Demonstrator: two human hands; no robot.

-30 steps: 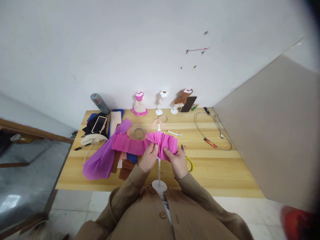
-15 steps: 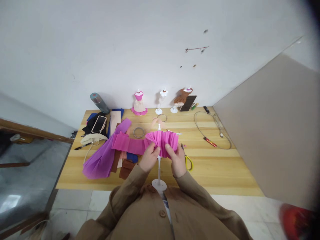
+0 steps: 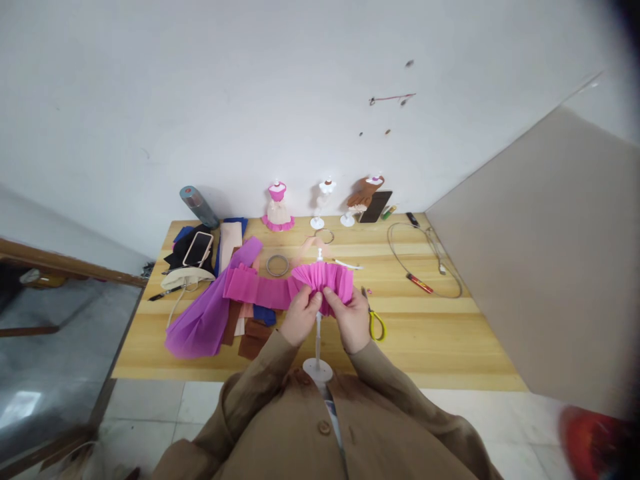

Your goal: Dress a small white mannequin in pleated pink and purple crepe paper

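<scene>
A: Hands?
B: Left hand [image 3: 300,319] & right hand [image 3: 351,319] both pinch the pink pleated paper [image 3: 323,279], bunched round the white stand [image 3: 318,367], prob. so folds don't spring open.
A: Where?
B: Desk's [image 3: 425,333] near edge, mid.

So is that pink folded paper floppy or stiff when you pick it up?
Probably floppy and very light: the pink folded paper trails limply across the table beyond the left hand. Its pleats hold a fan shape at the right hand, so it likely springs a little. Thin-looking, it may tear if tugged.
</scene>
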